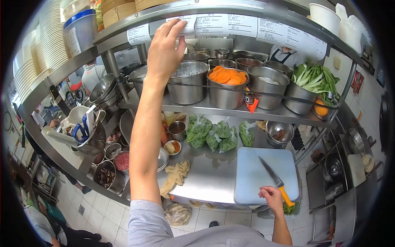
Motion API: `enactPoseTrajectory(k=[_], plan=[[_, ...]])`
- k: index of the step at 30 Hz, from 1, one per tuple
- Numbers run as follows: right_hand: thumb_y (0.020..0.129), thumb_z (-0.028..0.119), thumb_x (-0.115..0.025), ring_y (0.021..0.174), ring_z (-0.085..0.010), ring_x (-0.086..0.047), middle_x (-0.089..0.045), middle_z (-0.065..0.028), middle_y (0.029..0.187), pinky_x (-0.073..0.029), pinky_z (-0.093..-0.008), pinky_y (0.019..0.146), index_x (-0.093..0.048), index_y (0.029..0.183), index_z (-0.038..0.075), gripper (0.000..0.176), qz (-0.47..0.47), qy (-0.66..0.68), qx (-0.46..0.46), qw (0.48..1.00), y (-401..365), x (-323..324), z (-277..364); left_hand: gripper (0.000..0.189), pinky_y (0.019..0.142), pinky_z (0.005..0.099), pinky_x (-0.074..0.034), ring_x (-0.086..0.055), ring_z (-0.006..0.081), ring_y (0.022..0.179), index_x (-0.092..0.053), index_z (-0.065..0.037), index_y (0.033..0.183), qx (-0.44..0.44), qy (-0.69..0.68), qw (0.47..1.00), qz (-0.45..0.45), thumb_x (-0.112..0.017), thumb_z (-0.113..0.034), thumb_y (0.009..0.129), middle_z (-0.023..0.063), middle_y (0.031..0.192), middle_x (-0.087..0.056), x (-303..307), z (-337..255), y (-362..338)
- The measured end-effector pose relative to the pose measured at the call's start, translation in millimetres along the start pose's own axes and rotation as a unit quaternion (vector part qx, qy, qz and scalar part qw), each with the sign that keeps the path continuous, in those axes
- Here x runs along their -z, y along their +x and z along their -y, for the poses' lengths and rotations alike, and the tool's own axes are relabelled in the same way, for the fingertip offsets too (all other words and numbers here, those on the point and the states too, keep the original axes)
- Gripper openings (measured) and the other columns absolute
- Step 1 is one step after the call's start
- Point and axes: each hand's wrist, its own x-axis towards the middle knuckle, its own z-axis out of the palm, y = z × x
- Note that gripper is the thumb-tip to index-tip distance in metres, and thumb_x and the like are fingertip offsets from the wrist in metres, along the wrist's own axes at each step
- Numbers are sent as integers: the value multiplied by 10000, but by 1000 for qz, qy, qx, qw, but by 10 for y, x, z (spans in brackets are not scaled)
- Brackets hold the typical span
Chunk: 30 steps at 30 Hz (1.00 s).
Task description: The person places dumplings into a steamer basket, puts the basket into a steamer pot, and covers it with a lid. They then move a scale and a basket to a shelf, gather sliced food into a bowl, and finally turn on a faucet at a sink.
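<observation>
My left hand is raised to the rail at the top of the shelf, its fingers closed on a white paper ticket. More printed tickets hang along the rail to its right. My right hand is low, over the lower edge of a pale cutting board, fingers curled; whether it holds anything is too small to tell. Beside it lies a knife with a yellow handle, its blade pointing away on the board. The handle is close to my right hand, and the hand does not grip it.
Steel pots stand on the shelf, one with orange slices, another with leafy greens. Bagged greens and a crumpled cloth lie on the counter. A container of utensils is at left. Other people stand behind the shelf and lower left.
</observation>
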Motion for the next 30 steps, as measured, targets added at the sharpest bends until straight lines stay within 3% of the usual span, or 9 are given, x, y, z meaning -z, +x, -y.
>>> enactPoseTrajectory(k=[9, 12, 16, 18, 19, 20, 22, 27, 30], plan=[[857, 37, -602, 576, -123, -596, -637, -76, 668, -480, -232, 555, -637, 878, -66, 111, -64, -33, 8, 997, -288, 94, -85, 394, 909, 357, -460, -571, 266, 1077, -592, -83, 1158, 59, -54, 996, 23, -672, -63, 772, 106, 1185, -590, 361, -97, -232], [848, 34, -616, 487, -120, -559, -611, -63, 610, -451, -235, 481, -621, 804, -67, 110, -90, -1, -25, 996, -582, 261, -347, 150, 749, 262, -499, -645, 137, 813, -663, -20, 1000, 216, -214, 953, -16, -588, -34, 871, 68, 877, -694, 492, -331, -655], [886, 132, -592, 426, -156, -550, -569, -104, 512, -441, -265, 426, -586, 659, -44, 288, -89, -31, -114, 989, -1160, 498, -1043, 153, 649, 227, -488, -621, 104, 680, -651, 48, 986, 383, -392, 835, 47, -589, -46, 883, 66, 729, -670, 680, -935, -1293], [895, 188, -586, 534, -163, -609, -631, -123, 612, -486, -271, 511, -638, 730, -60, 303, -57, -65, -170, 982, -1589, 733, -1708, 171, 605, 219, -469, -613, 104, 660, -657, 34, 947, 390, -418, 814, 104, -596, -118, 900, 66, 727, -673, 710, -1108, -1715], [878, 123, -533, 619, -195, -632, -652, -145, 758, -502, -286, 528, -585, 973, -36, 193, -34, -30, -269, 962, -2002, 867, -2032, 157, 679, 243, -500, -632, 102, 699, -667, 28, 929, 444, -441, 769, 127, -593, -107, 895, 62, 727, -683, 711, -1187, -1963], [861, 58, -480, 705, -227, -654, -673, -166, 903, -519, -302, 545, -532, 1216, -13, 366, -12, 6, -366, 931, -2296, 956, -2234, 180, 677, 243, -503, -636, 102, 705, -661, 30, 953, 486, -436, 741, 159, -586, -126, 902, 68, 734, -684, 716, -1249, -2174], [863, 73, -492, 704, -221, -654, -674, -162, 892, -519, -299, 555, -546, 1188, -15, 341, 12, -21, -457, 889, -2764, 955, -2349, 190, 678, 243, -505, -641, 107, 712, -653, 20, 997, 576, -446, 668, 156, -585, -132, 904, 76, 743, -687, 683, -1350, -2531], [868, 112, -522, 702, -205, -653, -677, -151, 865, -517, -292, 580, -579, 1118, -21, 289, 24, -87, -497, 863, -3313, 826, -2572, 193, 659, 273, -508, -666, 138, 716, -662, -2, 993, 562, -246, 744, 266, -601, -131, 863, 105, 781, -696, 812, -1176, -3047], [871, 135, -540, 701, -196, -653, -678, -144, 848, -517, -288, 596, -599, 1076, -25, 266, 39, -122, -473, 872, -3314, 855, -2650, 162, 719, 378, -514, -654, 351, 791, -677, -11, 931, 500, -68, 818, 275, -589, -115, 844, 200, 843, -661, 1006, -792, -3553]])
